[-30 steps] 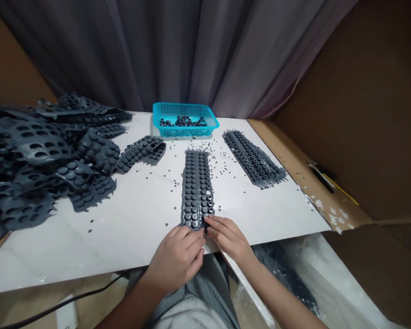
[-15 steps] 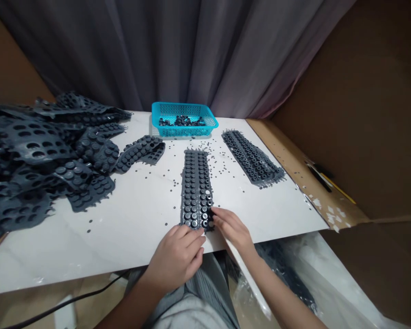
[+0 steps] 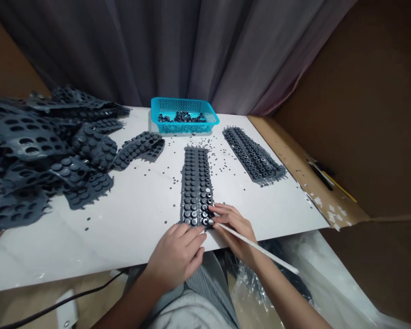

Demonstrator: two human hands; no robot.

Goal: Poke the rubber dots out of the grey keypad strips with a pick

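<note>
A grey studded sheet point(image 3: 196, 183) is laid flat on the desk point(image 3: 123, 228), lengthwise from the person, apparently so that its rows can be reached from the near end. Its near edge is covered by the fingers of the left hand point(image 3: 178, 251), which are bent together; the sheet is probably steadied this way, though whether the edge is pinched or only pressed cannot be told.

A white stick point(image 3: 260, 249) is gripped by the fingers of the right hand point(image 3: 236, 224), slanted with its tip close to the studs at the near right corner, perhaps for better control.

The grey pile point(image 3: 30, 141) is set to the left and another sheet point(image 3: 253, 155) to the right, so working room is left between. Black pieces point(image 3: 183, 117) are contained by the blue basket point(image 3: 183, 128) at the back.
</note>
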